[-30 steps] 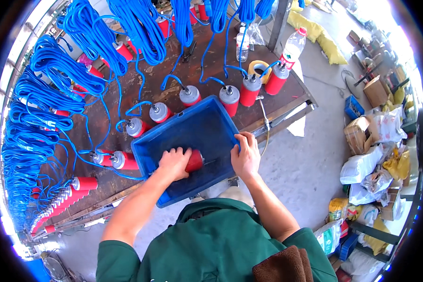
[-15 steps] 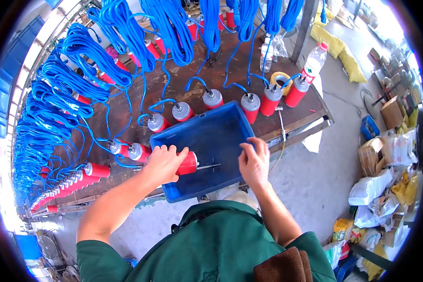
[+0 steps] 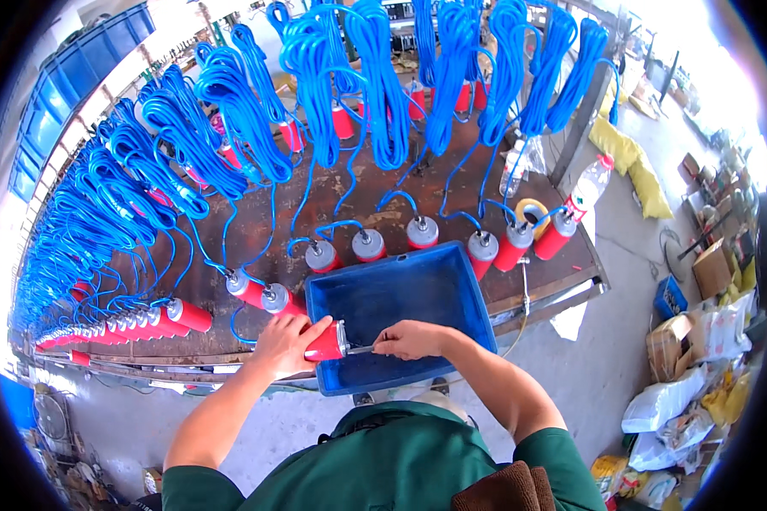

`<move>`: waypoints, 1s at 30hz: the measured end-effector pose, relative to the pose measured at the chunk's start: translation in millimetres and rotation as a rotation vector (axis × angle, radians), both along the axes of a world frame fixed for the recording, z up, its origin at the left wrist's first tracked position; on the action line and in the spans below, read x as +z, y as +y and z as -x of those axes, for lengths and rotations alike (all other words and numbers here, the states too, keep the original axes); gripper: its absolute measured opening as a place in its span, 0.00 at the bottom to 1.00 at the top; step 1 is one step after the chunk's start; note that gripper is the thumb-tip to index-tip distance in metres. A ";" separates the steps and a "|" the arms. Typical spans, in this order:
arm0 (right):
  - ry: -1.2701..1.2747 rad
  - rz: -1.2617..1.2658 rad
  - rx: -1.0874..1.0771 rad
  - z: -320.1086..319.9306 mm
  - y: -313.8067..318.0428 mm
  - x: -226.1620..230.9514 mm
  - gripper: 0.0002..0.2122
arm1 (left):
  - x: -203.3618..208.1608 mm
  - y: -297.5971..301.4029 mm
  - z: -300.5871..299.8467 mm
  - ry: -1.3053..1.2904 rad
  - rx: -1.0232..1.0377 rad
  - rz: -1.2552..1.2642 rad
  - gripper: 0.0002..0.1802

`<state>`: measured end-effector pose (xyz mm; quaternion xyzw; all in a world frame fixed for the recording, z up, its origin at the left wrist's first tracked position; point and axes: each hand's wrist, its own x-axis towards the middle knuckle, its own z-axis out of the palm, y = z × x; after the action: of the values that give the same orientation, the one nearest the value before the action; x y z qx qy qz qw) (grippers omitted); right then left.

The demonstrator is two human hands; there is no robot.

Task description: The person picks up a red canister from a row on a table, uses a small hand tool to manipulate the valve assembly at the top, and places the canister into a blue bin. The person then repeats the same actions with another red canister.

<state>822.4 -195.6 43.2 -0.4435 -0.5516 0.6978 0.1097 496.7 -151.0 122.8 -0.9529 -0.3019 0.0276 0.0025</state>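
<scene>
My left hand (image 3: 283,344) is wrapped round a red cylinder (image 3: 325,343) with a pale end, holding it on its side over the left part of a blue plastic bin (image 3: 483,311). From that end a thin metal rod (image 3: 359,349) sticks out toward the right. My right hand (image 3: 409,340) is closed at the rod's tip, thumb and fingers pinched together there. Just beyond the left hand lie two more red cylinders with grey caps, the nearer one (image 3: 283,300) almost touching the bin. The cylinder's far end is hidden under my left palm.
Coiled blue cables (image 3: 379,94) hang in a long row over the brown table (image 3: 375,183). Red cylinders (image 3: 483,249) with grey caps stand along the bin's far side. A tape roll (image 3: 532,213) and plastic bottles (image 3: 590,183) are at the right end. Sacks and boxes (image 3: 714,272) lie on the floor.
My right hand has come down and left, from hovering apart over the bin to the rod's tip, and its fingers have closed. The left hand still holds the red cylinder. The whole view has shifted.
</scene>
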 end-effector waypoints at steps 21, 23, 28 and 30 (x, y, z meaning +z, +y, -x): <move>-0.887 -0.733 0.267 41.4 -4.8 50.6 0.18 | -23.1 -0.3 24.2 -0.148 0.163 0.101 0.60; -0.897 -0.711 0.162 37.4 -2.0 41.9 0.19 | -21.8 -0.3 22.5 -0.144 0.162 0.095 0.60; -0.468 -0.183 0.025 18.1 0.0 21.4 0.29 | -17.9 -2.2 15.7 -0.102 0.155 0.084 0.59; -0.159 0.279 -0.261 16.9 -7.5 25.0 0.26 | -17.3 -3.5 15.6 -0.103 0.153 0.089 0.59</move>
<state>805.5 -203.1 68.2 -0.5759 -0.3944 0.7100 0.0926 481.1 -154.5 105.5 -0.9263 -0.3722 -0.0080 -0.0577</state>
